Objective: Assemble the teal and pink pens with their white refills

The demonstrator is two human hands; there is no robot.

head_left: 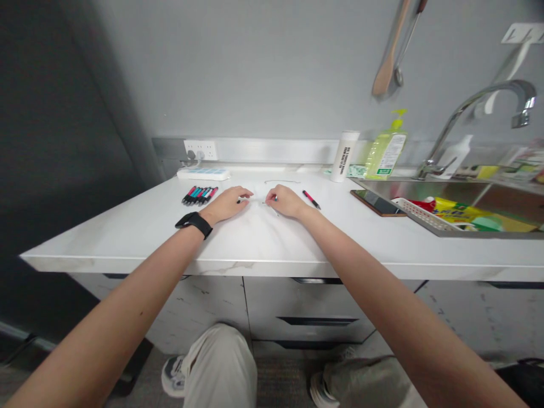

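Observation:
My left hand (227,204) rests on the white marble-look countertop (259,241), its fingertips pinching a small dark object (242,200), possibly a pen part. My right hand (289,202) faces it a short gap away, with its fingers on a thin slender piece (272,206), perhaps a pen refill. Just right of that hand lies a red and black pen (311,199). Several black pens with pink and teal parts (199,195) lie side by side left of my left hand. A thin curved wire (283,181) lies beyond my hands.
A white power strip (203,174) lies below a wall socket (200,150). A white bottle (344,156) and green soap pump (386,148) stand at the back. A phone (376,203) lies beside a steel sink (446,207) with a faucet (480,127). The counter's front edge (255,266) runs below my arms.

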